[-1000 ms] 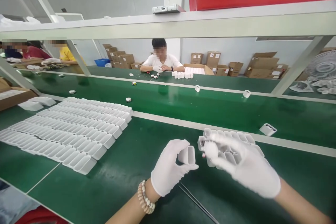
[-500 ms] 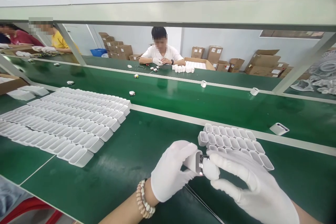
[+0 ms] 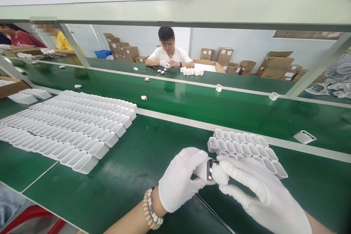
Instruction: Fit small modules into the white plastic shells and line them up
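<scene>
My left hand, in a white glove, grips a small white plastic housing lying on its side, its mouth facing right. In my gloved right hand, a rounded white piece with dark inner parts is pinched between thumb and fingers. The piece meets the mouth of the housing; how deep its dark part sits inside is hidden. Beneath my hands, a pair of thin metal rods lies on the green table. Behind my right hand stand rows of open white housings, partly covered by it.
Many more open white housings fill the table's left side. Beyond a pale rail, a green belt carries scattered parts, including a white housing. A co-worker sits opposite. A shelf beam crosses overhead.
The housing in my left hand has shifted slightly right, narrowing the gap to the rounded piece. The parts on the green belt have travelled to the right.
</scene>
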{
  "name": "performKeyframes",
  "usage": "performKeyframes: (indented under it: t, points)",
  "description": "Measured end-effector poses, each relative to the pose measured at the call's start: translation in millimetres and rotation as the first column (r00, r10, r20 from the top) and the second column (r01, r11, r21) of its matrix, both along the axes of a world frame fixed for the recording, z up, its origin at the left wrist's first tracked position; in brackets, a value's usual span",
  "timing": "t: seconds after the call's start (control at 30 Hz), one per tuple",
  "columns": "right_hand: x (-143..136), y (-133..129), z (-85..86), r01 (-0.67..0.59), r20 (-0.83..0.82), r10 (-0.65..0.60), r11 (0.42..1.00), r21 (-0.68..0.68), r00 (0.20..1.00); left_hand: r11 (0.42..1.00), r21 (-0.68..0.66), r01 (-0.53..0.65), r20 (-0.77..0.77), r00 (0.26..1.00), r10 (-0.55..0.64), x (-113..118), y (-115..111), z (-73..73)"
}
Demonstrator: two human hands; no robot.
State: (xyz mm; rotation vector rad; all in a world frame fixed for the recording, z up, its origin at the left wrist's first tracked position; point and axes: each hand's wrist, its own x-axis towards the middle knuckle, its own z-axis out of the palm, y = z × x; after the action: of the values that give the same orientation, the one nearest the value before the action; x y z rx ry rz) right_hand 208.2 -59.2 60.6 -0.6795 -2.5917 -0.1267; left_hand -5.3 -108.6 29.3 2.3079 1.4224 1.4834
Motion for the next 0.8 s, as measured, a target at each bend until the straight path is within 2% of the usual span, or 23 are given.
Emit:
performKeyframes:
  t: [0.17, 0.33, 0.43, 0.5, 0.57, 0.7, 0.8]
  points:
    - [-3.7, -2.5, 2.8, -0.049, -0.035, 0.049, 0.999, 0.0, 0.998, 1.0, -0.001, -0.023, -0.017, 1.0, 0.023, 1.1, -0.4, 0.9]
    - [-8.2, -6.3, 11.2, -0.039, -0.019, 0.038, 0.995, -0.094, 0.999, 1.0, 0.025, -0.002, -0.025, 1.0, 0.002, 1.7, 0.5, 5.5]
    - [-11.2, -6.6, 13.8, -0.023, 0.052, 0.034, 0.982, -0.187, 0.998, 1.0, 0.015, 0.026, -0.028, 0.999, -0.026, 2.8, 0.4, 6.6]
    - [-13.0, -5.8, 10.2, -0.013, 0.089, 0.033, 0.975, -0.224, 0.995, 0.999, 0.014, 0.051, -0.015, 0.999, -0.051, 3.9, -0.4, 5.6]
    - [-14.2, -5.0, 1.6, -0.001, 0.073, 0.014, 0.984, -0.178, 0.997, 0.998, 0.006, 0.068, 0.014, 0.998, -0.068, 5.0, -1.7, 3.3]
    - [-15.0, -7.3, -18.3, 0.011, 0.038, -0.009, 0.999, -0.051, 0.999, 0.991, -0.13, -0.021, 0.157, 0.987, 0.042, 6.4, -4.6, -2.0]
    - [-14.6, -13.5, -22.7, 0.068, -0.05, -0.069, 0.997, -0.03, 0.996, 0.974, -0.225, -0.041, 0.259, 0.961, 0.1, 6.9, -5.3, -4.7]
